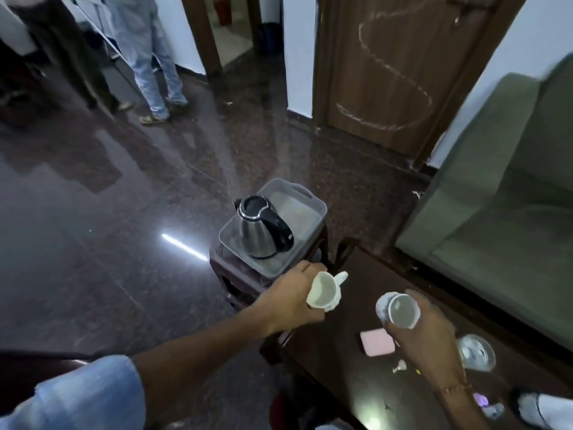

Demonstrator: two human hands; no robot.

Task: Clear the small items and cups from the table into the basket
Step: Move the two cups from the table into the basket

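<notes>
Over the near end of the dark wooden table (356, 293), both hands are up w/ a cup each. Left hand (288, 293) has its fingers wrapped round a white handled cup (325, 291), mouth tipped toward the camera, handle pointing away to the right; it hangs just short of the basket. Right hand (424, 333) grips a second white cup (398, 310) from below and behind, fingers curled tight on its wall, mouth also facing up at the camera; faint pattern on its side, prob. printed, too blurred to say.

The basket (310, 206), a clear grey plastic bin w/ cut-out handles, sits on a small dark side stand (235, 274) just beyond the table's far left corner. Inside it, at the near left end, a steel electric kettle (263, 228) w/ black lid and handle stands upright; rest of the bin floor is bare.

Left on the table: a pink sticky-note pad (376, 342) lying flat between the hands' level and the near edge, a clear glass (476, 352) just right of the right wrist, a tiny pale item (400, 366) near the pad, and a few small things at the lower right edge, cut off. Green sofa (496, 197) runs along the right side.
</notes>
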